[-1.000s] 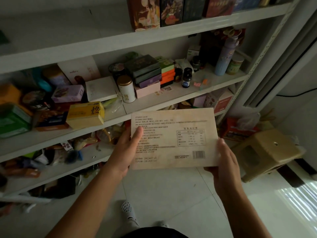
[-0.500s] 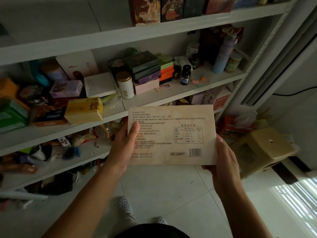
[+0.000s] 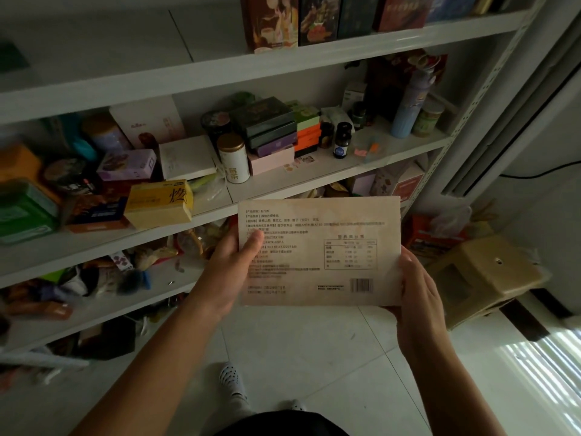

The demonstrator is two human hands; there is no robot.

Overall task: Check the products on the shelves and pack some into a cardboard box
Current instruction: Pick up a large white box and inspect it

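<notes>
Beige card printed with text, a table and a barcode: the pack (image 3: 320,250) is held in both hands with its printed face to the camera. The left hand (image 3: 220,275) grips its left edge, thumb pressed on the print, fingers hidden behind. The right hand (image 3: 418,297) clasps its lower right corner, fingers curled behind. Below the pack are pale floor tiles (image 3: 308,347) and a white shoe (image 3: 231,377). Right of the pack is a tan stool (image 3: 484,278). Beyond its top edge runs a white shelf (image 3: 314,180), with a yellow box (image 3: 158,204) and white tin (image 3: 234,158) up-left of the pack, and a box stack (image 3: 270,130) and dark bottle (image 3: 342,141) above it
</notes>
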